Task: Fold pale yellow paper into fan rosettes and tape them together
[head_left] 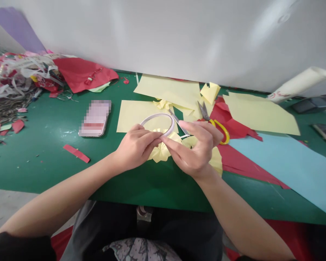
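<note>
A thin whitish ring that looks like a roll of tape (pixel 157 115) is held up over the table in the head view. My left hand (pixel 134 146) is closed, its thumb and fingers gripping the roll's near lower side. At the same spot, the fingertips of my right hand (pixel 197 150) pinch the roll's edge, while its other fingers curl above. Beneath both hands lies a pleated yellow paper rosette (pixel 161 154), partly covered. More yellow pleated paper (pixel 216 161) shows behind my right hand. A slim metal blade (pixel 178 120) lies just beyond the roll.
Yellow-handled scissors (pixel 220 130) lie to the right among red paper scraps (pixel 225 116). Yellow sheets (pixel 165 87) spread at the back, with blue paper (pixel 285 159) at right. A phone (pixel 95 117) and a red strip (pixel 76 153) are left, near a scrap heap (pixel 19 78).
</note>
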{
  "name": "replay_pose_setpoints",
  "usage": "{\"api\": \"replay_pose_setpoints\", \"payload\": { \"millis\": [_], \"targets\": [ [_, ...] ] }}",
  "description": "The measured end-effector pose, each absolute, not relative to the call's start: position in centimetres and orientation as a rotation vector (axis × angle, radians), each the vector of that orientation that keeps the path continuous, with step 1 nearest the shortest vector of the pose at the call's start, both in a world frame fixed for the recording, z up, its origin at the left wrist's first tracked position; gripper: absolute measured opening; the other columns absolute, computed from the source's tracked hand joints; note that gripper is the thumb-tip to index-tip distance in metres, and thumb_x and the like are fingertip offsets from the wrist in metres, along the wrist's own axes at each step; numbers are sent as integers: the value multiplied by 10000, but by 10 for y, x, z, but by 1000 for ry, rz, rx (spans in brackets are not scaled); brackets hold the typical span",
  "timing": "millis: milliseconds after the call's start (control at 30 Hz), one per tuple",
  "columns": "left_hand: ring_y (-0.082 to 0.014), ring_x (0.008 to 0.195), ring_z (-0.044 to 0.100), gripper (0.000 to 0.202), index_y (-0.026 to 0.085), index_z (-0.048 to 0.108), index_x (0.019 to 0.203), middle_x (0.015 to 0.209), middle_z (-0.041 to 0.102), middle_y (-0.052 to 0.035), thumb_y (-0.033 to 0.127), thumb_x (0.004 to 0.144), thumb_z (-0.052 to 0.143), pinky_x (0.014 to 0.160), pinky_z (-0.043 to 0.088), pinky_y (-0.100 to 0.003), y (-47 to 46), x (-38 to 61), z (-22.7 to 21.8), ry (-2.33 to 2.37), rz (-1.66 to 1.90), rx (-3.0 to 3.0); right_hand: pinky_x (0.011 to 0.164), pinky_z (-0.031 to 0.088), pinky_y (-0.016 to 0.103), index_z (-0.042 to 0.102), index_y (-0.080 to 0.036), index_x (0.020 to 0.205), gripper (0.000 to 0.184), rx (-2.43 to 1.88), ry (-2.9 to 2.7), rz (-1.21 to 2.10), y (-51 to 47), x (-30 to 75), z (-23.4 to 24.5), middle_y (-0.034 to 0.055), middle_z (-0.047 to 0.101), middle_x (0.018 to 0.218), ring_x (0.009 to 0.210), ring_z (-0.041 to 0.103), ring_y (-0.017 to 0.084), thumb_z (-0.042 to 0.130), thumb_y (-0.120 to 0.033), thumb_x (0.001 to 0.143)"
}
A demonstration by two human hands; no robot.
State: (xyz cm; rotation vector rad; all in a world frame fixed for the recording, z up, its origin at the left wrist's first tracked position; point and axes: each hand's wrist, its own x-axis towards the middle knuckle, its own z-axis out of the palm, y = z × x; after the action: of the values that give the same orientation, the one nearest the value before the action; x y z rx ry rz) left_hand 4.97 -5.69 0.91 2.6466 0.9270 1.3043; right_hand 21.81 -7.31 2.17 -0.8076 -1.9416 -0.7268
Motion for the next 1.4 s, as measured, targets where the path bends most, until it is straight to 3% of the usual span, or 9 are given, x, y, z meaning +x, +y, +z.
{"api": "replay_pose_setpoints", "payload": {
  "millis": [433,567,667,833,933,1033,1133,1267,1400],
  "targets": [
    [-77,462,453,174,139,612,721,565,615,-9,138,781,448,631,423,-272,-59,46,18,830,1275,2449,676,443,313,611,-237,707,103,-734,-1962,-820,-80,213,20,48,475,840,822,437,177,671,-170,657],
    [-100,546,544,230,159,631,714,674,667,-29,195,805,423,560,405,-238,-44,38,21,1373,1241,2145,682,438,317,591,-273,702,144,-698,-1882,-732,-81,211,20,28,492,861,824,454,175,625,-134,685],
    [-115,545,556,232,166,622,741,664,664,-31,215,811,406,566,391,-253,-32,34,14,1486,1149,2228,778,437,385,577,-307,897,211,-824,-1798,-571,-77,210,23,52,474,998,939,464,227,604,-202,716],
    [-189,516,541,292,163,592,680,509,561,-43,229,810,339,697,375,-401,-22,31,-9,1767,818,2574,876,404,561,306,-305,1274,641,-1210,-1812,-257,-65,220,23,113,349,1245,1158,386,334,600,-205,713],
    [-233,583,569,253,155,591,688,579,586,-83,196,776,357,687,381,-432,-20,28,-18,1905,611,2655,624,530,433,215,-328,1327,771,-1267,-1876,-14,-60,229,14,110,440,1149,768,584,201,607,-155,686],
    [-315,786,585,232,111,602,801,822,623,-168,161,751,381,702,389,-465,-20,27,-19,1948,608,2664,424,497,298,208,-341,1334,812,-1268,-1952,128,-58,236,6,75,498,1013,472,495,72,603,-110,663],
    [-325,950,549,295,109,586,955,1016,597,-176,115,737,386,768,400,-477,-21,29,-15,1846,734,2593,446,517,294,175,-351,1343,838,-1327,-2001,241,-58,238,5,59,489,1004,457,492,51,574,-69,662],
    [-203,927,578,314,121,603,922,954,639,-108,74,750,344,811,440,-365,-21,32,-3,1484,880,2288,583,558,325,146,-340,1352,832,-1329,-1990,351,-56,237,11,56,474,1040,538,554,62,542,-48,682],
    [-177,911,589,267,145,605,940,964,647,-77,269,822,400,807,460,-327,-24,32,10,1280,901,1947,609,556,317,155,-357,1339,767,-1239,-1997,360,-56,236,17,50,484,1068,571,575,70,530,-92,725]
  ]
}}
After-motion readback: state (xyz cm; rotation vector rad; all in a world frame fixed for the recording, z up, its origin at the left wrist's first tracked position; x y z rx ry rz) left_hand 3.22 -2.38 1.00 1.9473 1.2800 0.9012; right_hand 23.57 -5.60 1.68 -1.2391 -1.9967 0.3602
